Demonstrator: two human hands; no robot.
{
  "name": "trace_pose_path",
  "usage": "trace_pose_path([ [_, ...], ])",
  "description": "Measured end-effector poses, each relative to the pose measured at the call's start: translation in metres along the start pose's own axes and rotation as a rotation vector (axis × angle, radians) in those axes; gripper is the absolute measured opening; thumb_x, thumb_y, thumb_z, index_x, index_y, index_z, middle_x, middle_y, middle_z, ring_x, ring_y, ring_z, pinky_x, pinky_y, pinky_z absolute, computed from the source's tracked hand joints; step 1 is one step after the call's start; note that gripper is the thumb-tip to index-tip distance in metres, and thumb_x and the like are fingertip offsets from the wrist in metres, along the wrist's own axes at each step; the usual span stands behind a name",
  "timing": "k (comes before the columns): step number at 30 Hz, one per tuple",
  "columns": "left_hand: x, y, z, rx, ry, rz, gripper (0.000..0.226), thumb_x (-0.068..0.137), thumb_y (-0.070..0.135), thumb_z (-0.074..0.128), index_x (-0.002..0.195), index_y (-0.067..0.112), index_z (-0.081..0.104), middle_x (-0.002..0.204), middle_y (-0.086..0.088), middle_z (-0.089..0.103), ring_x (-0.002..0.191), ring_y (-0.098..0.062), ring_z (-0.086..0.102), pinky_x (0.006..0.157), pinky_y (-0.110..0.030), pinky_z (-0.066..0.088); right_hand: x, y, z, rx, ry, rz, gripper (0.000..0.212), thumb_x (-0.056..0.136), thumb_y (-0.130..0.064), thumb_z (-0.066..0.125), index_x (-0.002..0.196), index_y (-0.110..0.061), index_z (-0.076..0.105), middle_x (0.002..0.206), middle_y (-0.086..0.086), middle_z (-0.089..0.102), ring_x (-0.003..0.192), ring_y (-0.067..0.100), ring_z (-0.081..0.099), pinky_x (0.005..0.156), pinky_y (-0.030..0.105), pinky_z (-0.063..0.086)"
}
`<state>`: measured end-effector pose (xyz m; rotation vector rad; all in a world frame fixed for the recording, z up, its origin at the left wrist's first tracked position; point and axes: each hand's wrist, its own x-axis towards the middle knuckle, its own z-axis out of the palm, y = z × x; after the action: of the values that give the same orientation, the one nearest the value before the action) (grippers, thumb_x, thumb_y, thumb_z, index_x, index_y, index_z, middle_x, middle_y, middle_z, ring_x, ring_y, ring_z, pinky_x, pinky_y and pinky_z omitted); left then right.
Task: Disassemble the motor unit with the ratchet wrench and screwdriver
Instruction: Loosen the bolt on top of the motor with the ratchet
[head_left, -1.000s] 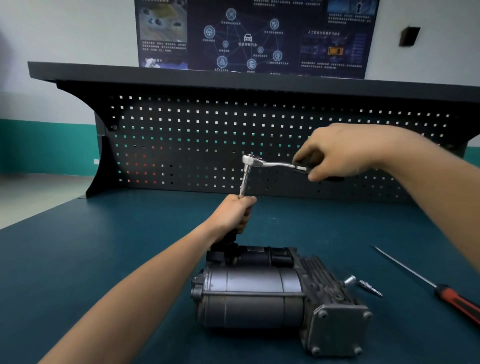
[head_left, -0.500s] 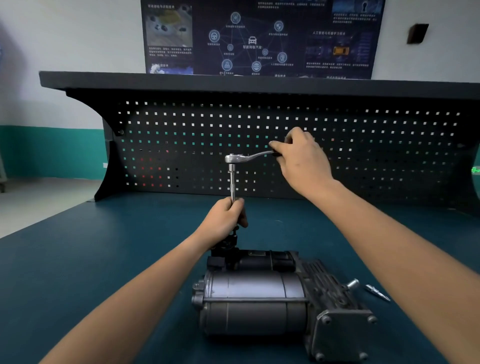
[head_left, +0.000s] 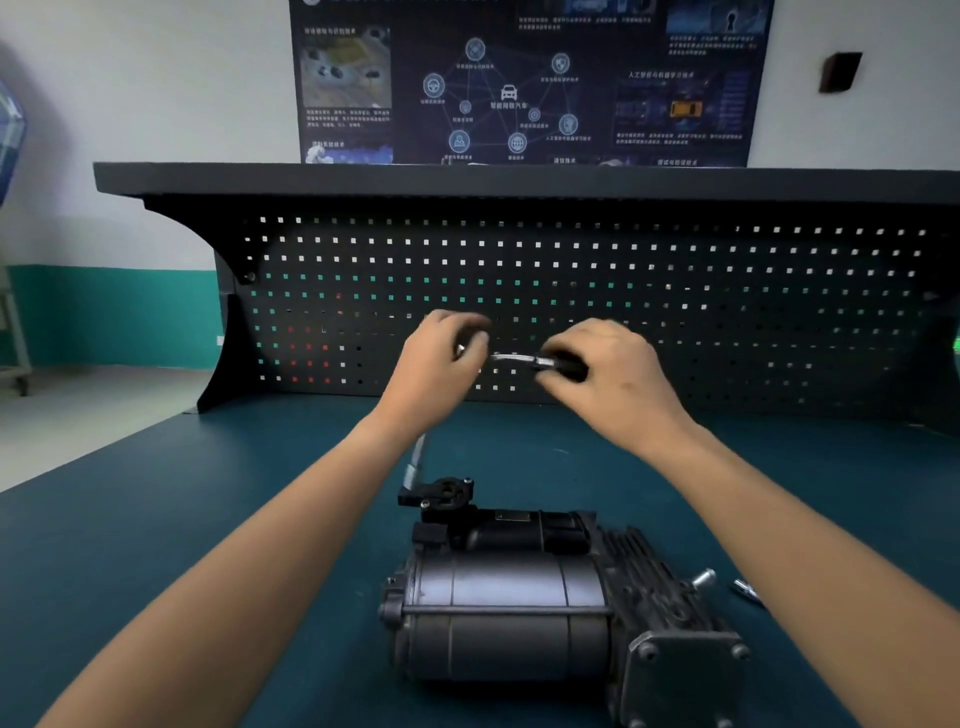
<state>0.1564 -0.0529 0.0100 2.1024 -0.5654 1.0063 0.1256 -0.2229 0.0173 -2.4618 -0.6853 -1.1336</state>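
Note:
The grey motor unit (head_left: 519, 603) lies on the blue bench, with a black bracket (head_left: 441, 493) on its far top end. Above it I hold the ratchet wrench (head_left: 511, 358) level in both hands. My left hand (head_left: 441, 364) is closed over the wrench head. My right hand (head_left: 602, 374) grips its black handle. The silver extension bar (head_left: 415, 460) hangs down behind my left wrist, blurred, and its lower tip ends just left of the bracket. The screwdriver is out of view.
A loose silver bolt (head_left: 704, 578) and a small metal bit (head_left: 745, 590) lie on the bench (head_left: 156, 545) right of the motor. A black pegboard back panel (head_left: 675, 312) with a shelf on top closes off the far side of the bench.
My left hand has let go of the extension bar and risen to the wrench head. My right hand has swung the handle back to the right.

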Motion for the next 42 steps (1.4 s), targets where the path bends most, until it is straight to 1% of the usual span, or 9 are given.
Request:
trace_pose_path([
  [7,0.026,0.016,0.000,-0.167,0.153,-0.238,0.041,0.096,0.025,0.039,0.068,0.011,0.064,0.061,0.006,0.059,0.062,-0.008,0.055,0.058,-0.024,0.035,0.005,-0.023,-0.016,-0.047,0.352,-0.284,0.022,0.071,-0.007,0.075,0.091,0.003,0.070,0.086,0.015,0.067,0.080,0.031,0.058,0.075,0.020,0.036],
  [10,0.042,0.021,-0.009,-0.413,0.236,-0.356,0.050,0.094,0.025,0.040,0.046,0.016,0.052,0.032,0.007,0.046,0.031,-0.005,0.040,0.036,-0.015,0.027,0.011,-0.028,-0.024,0.347,0.474,-0.246,0.026,0.074,-0.020,0.074,0.096,-0.008,0.066,0.092,0.008,0.065,0.084,0.015,0.060,0.079,0.018,0.044],
  [13,0.042,0.018,-0.013,-0.852,0.239,-0.500,0.043,0.095,0.023,0.037,0.053,0.014,0.042,0.034,0.007,0.039,0.028,-0.007,0.028,0.033,-0.012,0.019,0.021,-0.031,-0.018,1.220,0.286,0.218,0.018,0.089,-0.037,0.053,0.100,-0.024,0.056,0.101,0.001,0.062,0.088,0.007,0.059,0.078,0.023,0.047],
  [17,0.029,0.010,-0.008,-1.218,0.193,-0.478,0.049,0.099,0.031,0.025,0.056,0.011,0.036,0.035,0.006,0.031,0.030,-0.007,0.022,0.032,-0.014,0.018,0.010,-0.050,0.043,1.049,-0.304,0.526,0.020,0.097,-0.023,0.043,0.100,-0.012,0.059,0.095,0.006,0.064,0.073,0.004,0.054,0.065,0.017,0.043],
  [19,0.024,0.006,-0.004,-1.143,0.199,-0.439,0.050,0.099,0.033,0.029,0.055,0.010,0.040,0.036,0.005,0.032,0.031,-0.009,0.025,0.033,-0.016,0.020,0.005,-0.060,0.070,1.136,-0.455,0.594,0.026,0.096,-0.027,0.043,0.078,-0.014,0.057,0.068,0.004,0.057,0.061,0.012,0.054,0.058,0.022,0.042],
  [25,0.023,0.008,-0.007,-0.882,0.117,-0.404,0.049,0.098,0.030,0.036,0.055,0.012,0.050,0.042,0.003,0.046,0.038,-0.010,0.041,0.041,-0.019,0.034,0.016,-0.060,0.089,1.206,-0.297,0.673,0.039,0.089,-0.026,0.044,0.054,-0.016,0.032,0.035,-0.010,0.024,0.032,0.009,0.017,0.038,0.016,0.013],
  [30,0.019,0.022,-0.026,-0.163,-0.098,-0.186,0.025,0.093,0.008,0.037,0.083,0.022,0.056,0.082,0.001,0.060,0.070,-0.009,0.052,0.055,-0.007,0.038,0.016,-0.064,0.098,1.168,-0.182,0.680,0.050,0.093,-0.047,0.044,0.056,-0.016,0.031,0.035,-0.010,0.023,0.031,0.006,0.017,0.034,0.016,0.014],
  [36,-0.017,0.045,-0.055,-0.171,-0.346,0.097,0.046,0.075,-0.003,0.047,0.115,0.018,0.055,0.097,0.021,0.058,0.089,0.013,0.054,0.080,-0.005,0.041,0.018,-0.058,0.101,1.027,-0.083,0.664,0.039,0.097,-0.021,0.040,0.058,-0.015,0.035,0.036,-0.011,0.025,0.033,0.006,0.020,0.038,0.021,0.018],
  [42,-0.027,0.050,-0.057,-0.090,-0.227,0.196,0.012,0.088,0.023,0.061,0.094,0.014,0.057,0.088,0.007,0.061,0.084,-0.008,0.057,0.076,-0.022,0.046,0.013,-0.056,0.100,1.079,-0.066,0.700,0.042,0.098,-0.027,0.038,0.058,-0.015,0.032,0.038,-0.007,0.027,0.034,0.008,0.022,0.039,0.021,0.018],
])
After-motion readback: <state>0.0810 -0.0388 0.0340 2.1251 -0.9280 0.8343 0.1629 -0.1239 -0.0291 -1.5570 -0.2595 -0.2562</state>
